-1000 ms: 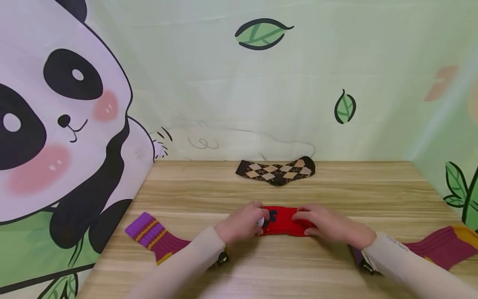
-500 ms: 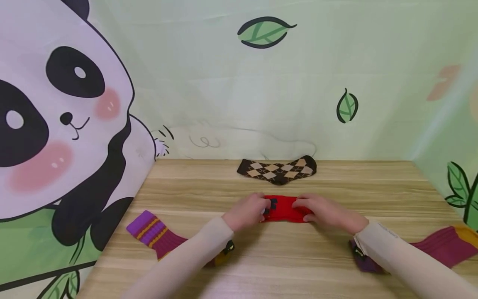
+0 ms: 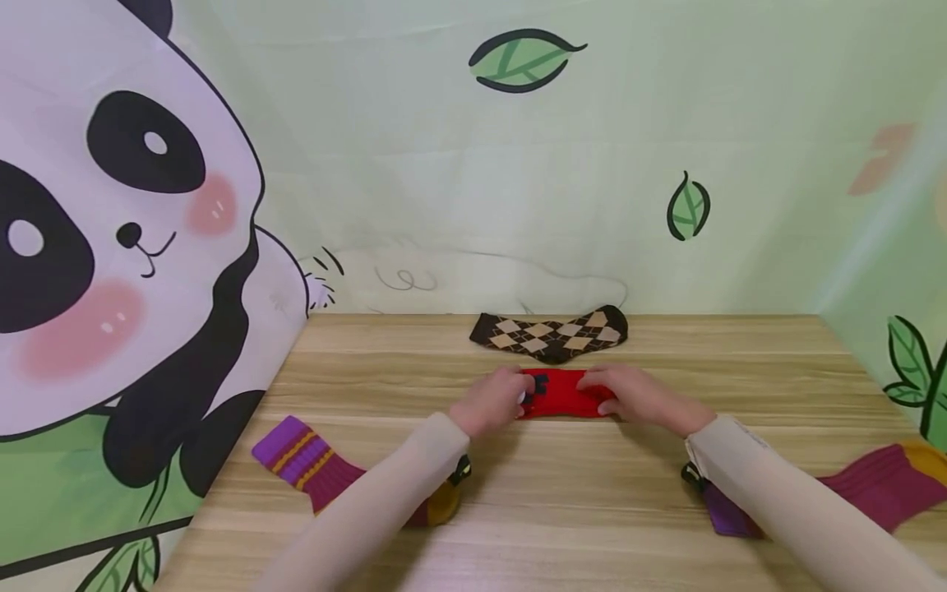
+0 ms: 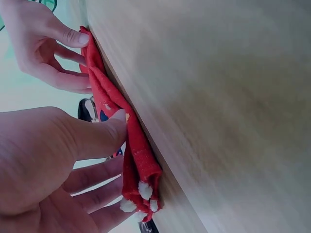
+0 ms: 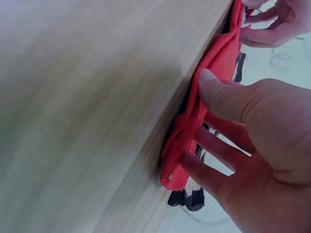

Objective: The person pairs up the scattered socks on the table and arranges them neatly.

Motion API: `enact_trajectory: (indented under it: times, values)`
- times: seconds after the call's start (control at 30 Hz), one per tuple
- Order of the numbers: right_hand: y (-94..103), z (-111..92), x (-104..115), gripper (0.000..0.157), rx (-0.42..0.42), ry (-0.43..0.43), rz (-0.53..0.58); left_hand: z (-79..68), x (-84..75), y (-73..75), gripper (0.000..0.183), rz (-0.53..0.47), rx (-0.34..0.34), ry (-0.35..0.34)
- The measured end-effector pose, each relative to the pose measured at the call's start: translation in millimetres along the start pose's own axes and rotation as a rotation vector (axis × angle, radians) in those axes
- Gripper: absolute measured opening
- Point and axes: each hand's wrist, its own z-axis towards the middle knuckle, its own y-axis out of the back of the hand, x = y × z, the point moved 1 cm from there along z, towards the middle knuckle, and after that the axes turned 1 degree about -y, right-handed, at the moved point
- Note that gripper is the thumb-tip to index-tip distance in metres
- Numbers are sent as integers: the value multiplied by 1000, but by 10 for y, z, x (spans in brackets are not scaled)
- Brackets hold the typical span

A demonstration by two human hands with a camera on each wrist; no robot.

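A folded red sock (image 3: 561, 393) with a dark motif lies across the middle of the table, just in front of a dark argyle sock (image 3: 555, 337). My left hand (image 3: 491, 403) pinches its left end, thumb along the near edge and fingers behind. White fluffy bits show at that end of the red sock (image 4: 141, 170) in the left wrist view. At the right end, my right hand (image 3: 647, 400) grips the fabric between thumb and fingers. In the right wrist view the red sock (image 5: 214, 73) is seen edge-on, its layers stacked close over the wood.
A purple and maroon sock with mustard bands (image 3: 333, 477) lies at left, partly under the left sleeve (image 3: 385, 501). Its look-alike maroon sock (image 3: 873, 487) lies at right, partly hidden by the right sleeve (image 3: 784, 485). A panda-printed cloth backdrop (image 3: 414, 164) stands behind the wooden table (image 3: 577, 510).
Both hands have moved the red sock away from the body, toward the argyle sock. The gap between the two socks has narrowed. The other socks stay in place.
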Motion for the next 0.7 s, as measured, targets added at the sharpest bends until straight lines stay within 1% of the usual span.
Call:
enact_trajectory:
  times: [0.27,0.4,0.7]
  values:
    - [14,101,-55,37,31,-56,27,80,79,-21,24,1,-9,-20]
    - [15,129,-49,38,22,-70,28,86,100,-27,24,8,-23,-14]
    - [0,127,-68,38,0,-55,30,80,105,-12,23,-6,-20,-3]
